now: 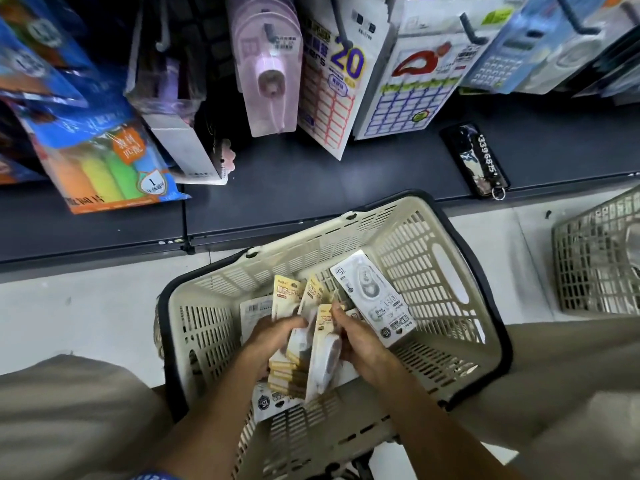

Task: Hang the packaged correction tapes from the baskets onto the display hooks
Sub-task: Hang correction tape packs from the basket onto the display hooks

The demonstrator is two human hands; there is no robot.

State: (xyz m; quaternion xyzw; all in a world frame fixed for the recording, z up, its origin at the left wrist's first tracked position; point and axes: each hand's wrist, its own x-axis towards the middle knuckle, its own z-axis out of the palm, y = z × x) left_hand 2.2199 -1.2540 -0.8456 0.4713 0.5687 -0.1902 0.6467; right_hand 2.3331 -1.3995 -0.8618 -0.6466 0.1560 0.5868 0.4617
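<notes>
A beige plastic basket (408,244) sits on the floor between my knees. Inside it, my left hand (273,336) grips a stack of yellow-carded correction tape packs (289,370). My right hand (362,341) holds a white pack (325,355) against that stack. A white and grey correction tape pack (372,292) stands tilted just right of my right hand; whether that hand holds it I cannot tell. More packs lie under the hands on the basket floor. Display hooks (341,27) carry hanging goods above.
A dark shelf base (294,181) runs across in front of the basket, with a phone and key tag (476,159) lying on it. A second beige basket (595,258) stands at the right. Label sheets, pink packs and highlighters hang above the shelf.
</notes>
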